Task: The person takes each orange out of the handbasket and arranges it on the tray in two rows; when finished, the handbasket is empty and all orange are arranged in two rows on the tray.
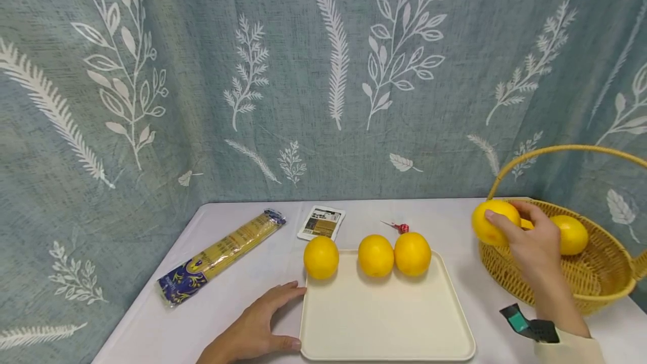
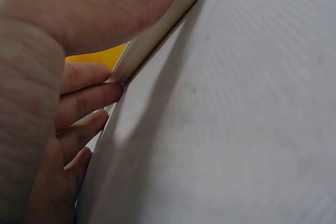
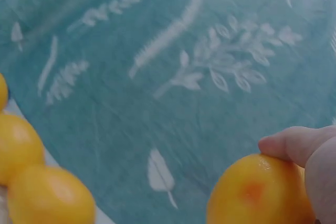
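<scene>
My right hand (image 1: 536, 240) grips an orange (image 1: 495, 222) in the air at the left side of the wicker basket (image 1: 601, 291); the right wrist view shows the thumb on this orange (image 3: 260, 192). Another orange (image 1: 569, 235) lies inside the basket. Three oranges sit along the far part of the cream tray (image 1: 386, 319): one (image 1: 321, 258) at its far left corner, and two side by side (image 1: 376, 255) farther right. My left hand (image 1: 258, 322) has its fingers spread, with thumb and fingertips touching the tray's left edge; in the left wrist view the thumb (image 2: 115, 19) rests at the rim.
A long pack of noodles (image 1: 222, 257) lies at the left of the table. Behind the tray are a white and brown packet (image 1: 322, 222) and a small red object (image 1: 402, 228). The basket's tall handle (image 1: 571, 148) arches at the right. A patterned curtain hangs behind.
</scene>
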Motion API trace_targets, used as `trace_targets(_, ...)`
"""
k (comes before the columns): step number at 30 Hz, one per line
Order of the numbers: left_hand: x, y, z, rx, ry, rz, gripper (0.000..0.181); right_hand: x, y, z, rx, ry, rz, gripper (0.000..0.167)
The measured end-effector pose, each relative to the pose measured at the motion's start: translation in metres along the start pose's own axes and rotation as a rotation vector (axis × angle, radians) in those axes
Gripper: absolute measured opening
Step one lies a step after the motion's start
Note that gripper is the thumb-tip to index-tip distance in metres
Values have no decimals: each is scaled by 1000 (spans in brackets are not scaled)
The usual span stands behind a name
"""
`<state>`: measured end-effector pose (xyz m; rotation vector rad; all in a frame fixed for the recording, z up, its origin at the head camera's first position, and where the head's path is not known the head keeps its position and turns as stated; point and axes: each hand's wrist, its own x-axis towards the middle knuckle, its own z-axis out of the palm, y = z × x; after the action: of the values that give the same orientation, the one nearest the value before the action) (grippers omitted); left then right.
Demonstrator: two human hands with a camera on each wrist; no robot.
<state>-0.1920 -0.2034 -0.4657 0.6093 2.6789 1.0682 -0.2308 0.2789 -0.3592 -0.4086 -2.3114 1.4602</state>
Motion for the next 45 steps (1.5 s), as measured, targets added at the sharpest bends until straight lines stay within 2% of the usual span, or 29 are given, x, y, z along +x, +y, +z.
trace_targets(11,-1,0,-1,-3,17,15,87,-26,-31,33,59,-94,-187,63)
trace_targets(20,0,-2,1,-8,12,14,87,-47,-39,56,98,-180,-294,53)
trace_targets(32,-2,-1,1,8,39,26,88,-71,-45,96,220,-449,-333,59)
trace_targets(36,-3,-1,0,7,34,18,89,-86,-46,115,196,-538,-356,59)
trace_targets(42,-2,-1,0,5,37,30,89,-110,-39,143,68,-697,-443,61)
trace_targets(45,-1,1,0,3,35,38,89,-118,-35,152,41,-743,-469,62)
